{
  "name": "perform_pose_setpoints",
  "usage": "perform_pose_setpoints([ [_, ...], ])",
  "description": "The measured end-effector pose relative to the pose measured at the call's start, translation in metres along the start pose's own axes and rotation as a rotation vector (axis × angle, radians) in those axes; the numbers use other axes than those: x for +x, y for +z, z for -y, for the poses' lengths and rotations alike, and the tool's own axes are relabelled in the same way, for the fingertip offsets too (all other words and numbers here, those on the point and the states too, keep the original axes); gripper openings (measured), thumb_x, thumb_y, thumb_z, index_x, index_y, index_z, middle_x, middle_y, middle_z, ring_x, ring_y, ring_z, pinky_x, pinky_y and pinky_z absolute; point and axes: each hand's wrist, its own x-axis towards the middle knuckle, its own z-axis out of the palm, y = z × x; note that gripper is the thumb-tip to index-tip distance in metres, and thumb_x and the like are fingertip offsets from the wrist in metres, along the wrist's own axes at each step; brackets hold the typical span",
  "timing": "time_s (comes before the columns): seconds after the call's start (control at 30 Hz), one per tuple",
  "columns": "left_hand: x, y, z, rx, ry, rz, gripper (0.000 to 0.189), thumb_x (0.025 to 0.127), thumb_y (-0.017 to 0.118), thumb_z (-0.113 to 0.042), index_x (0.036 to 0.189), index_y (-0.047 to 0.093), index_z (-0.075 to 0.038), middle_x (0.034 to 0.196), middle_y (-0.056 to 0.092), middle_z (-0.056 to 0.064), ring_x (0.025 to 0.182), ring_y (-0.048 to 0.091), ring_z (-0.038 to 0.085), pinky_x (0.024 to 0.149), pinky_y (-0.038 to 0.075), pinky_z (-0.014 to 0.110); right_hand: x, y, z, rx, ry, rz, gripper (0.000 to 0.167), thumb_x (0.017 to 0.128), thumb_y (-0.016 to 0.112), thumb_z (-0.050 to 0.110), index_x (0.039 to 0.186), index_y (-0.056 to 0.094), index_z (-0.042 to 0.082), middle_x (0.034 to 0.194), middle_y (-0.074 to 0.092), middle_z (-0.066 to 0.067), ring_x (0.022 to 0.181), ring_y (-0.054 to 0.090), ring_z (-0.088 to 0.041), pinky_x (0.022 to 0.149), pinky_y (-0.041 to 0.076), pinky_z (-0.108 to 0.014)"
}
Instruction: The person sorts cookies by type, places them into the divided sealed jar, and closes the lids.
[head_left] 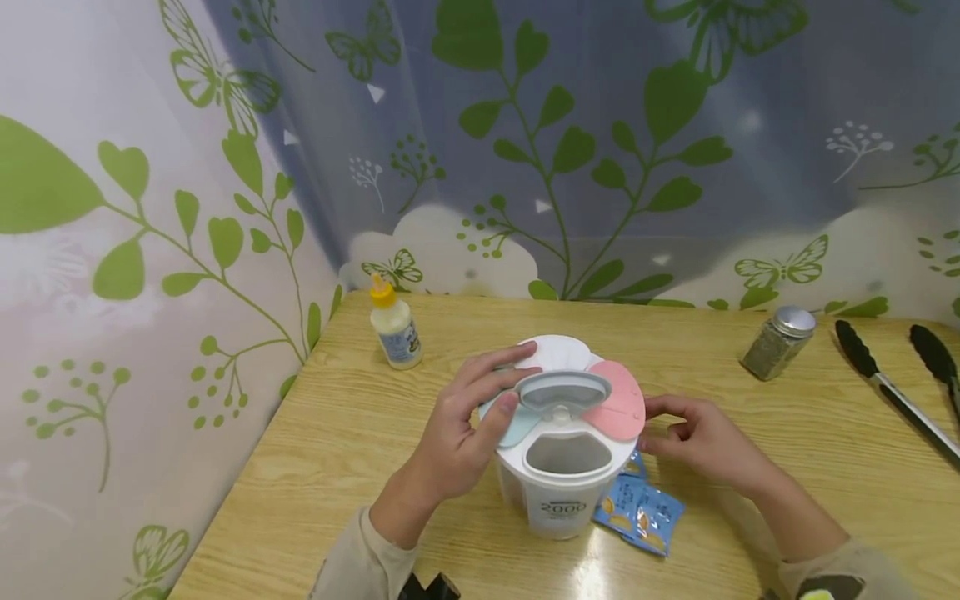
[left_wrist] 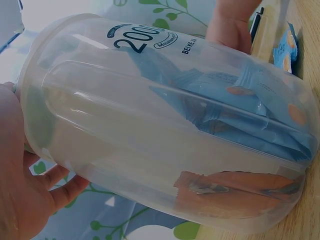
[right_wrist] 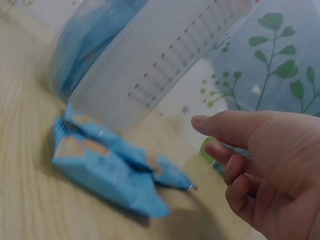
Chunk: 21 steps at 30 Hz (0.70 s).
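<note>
Sleeves (head_left: pixel 367 554) reach in around a lidded container (head_left: pixel 564 512)

The container stands upright on the desk (head_left: pixel 300 508), near middle; its raised flap (head_left: pixel 562 390) leaves the near compartment (head_left: pixel 567 457) uncovered. The left hand's (head_left: pixel 457 421) grip spans the left edge of the lid (head_left: pixel 557 354), thumb and fingers about it, seemingly to steady it. The right hand's (head_left: pixel 705 442) grip, loosely half-curled, holds nothing beside the lid, near blue packets (head_left: pixel 641 512) apparently set within reach. A bottle (head_left: pixel 397 333) and jar (head_left: pixel 778 343) sit farther off.
</note>
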Motion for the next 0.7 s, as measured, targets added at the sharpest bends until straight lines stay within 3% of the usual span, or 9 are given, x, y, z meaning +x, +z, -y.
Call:
perform_pose_setpoints([
  [0.17,0.000,0.000,-0.001,-0.001,-0.005,0.002,0.033,0.104,0.046,-0.020,0.123,0.068,-0.005,0.142,0.058,0.013,0.132,0.053,0.027,0.108,0.045,0.041,0.001,0.004,-0.009,-0.035,0.049,0.041,0.046,0.086,0.079,0.018,0.127,0.062,0.003,0.064,0.049,0.003,0.046,0.032,-0.001,0.040,0.032,-0.022],
  [0.2,0.000,0.000,-0.001,-0.001,-0.006,0.003,0.033,0.104,0.046,-0.020,0.124,0.068,-0.005,0.142,0.058,0.013,0.132,0.053,0.027,0.108,0.045,0.041,0.001,0.005,-0.010,-0.042,0.052,0.043,0.049,0.085,0.079,0.018,0.128,0.061,0.002,0.065,0.049,0.003,0.047,0.033,-0.001,0.041,0.032,-0.022],
  [0.3,0.000,0.000,-0.001,-0.001,-0.003,0.002,0.033,0.104,0.046,-0.020,0.124,0.068,-0.004,0.142,0.058,0.013,0.132,0.053,0.027,0.108,0.045,0.041,0.001,0.007,-0.013,-0.064,0.032,0.047,0.052,0.083,0.081,0.016,0.128,0.061,0.000,0.088,0.065,-0.008,0.050,0.037,-0.001,0.043,0.036,-0.022],
  [0.4,0.000,0.000,-0.001,-0.001,0.002,0.001,0.033,0.104,0.046,-0.020,0.124,0.067,-0.004,0.141,0.059,0.013,0.132,0.053,0.027,0.108,0.046,0.040,0.001,0.008,-0.014,-0.088,0.008,0.047,0.048,0.083,0.081,0.016,0.125,0.064,0.002,0.109,0.068,-0.015,0.052,0.039,-0.001,0.046,0.039,-0.023],
  [0.7,0.000,-0.001,-0.001,-0.004,-0.007,0.007,0.034,0.104,0.046,-0.020,0.125,0.067,-0.004,0.142,0.058,0.013,0.132,0.053,0.027,0.108,0.045,0.041,0.001,0.007,-0.011,-0.178,0.031,0.069,0.037,0.083,0.082,0.025,0.112,0.070,0.007,0.108,0.070,-0.011,0.065,0.047,-0.008,0.060,0.044,-0.023],
])
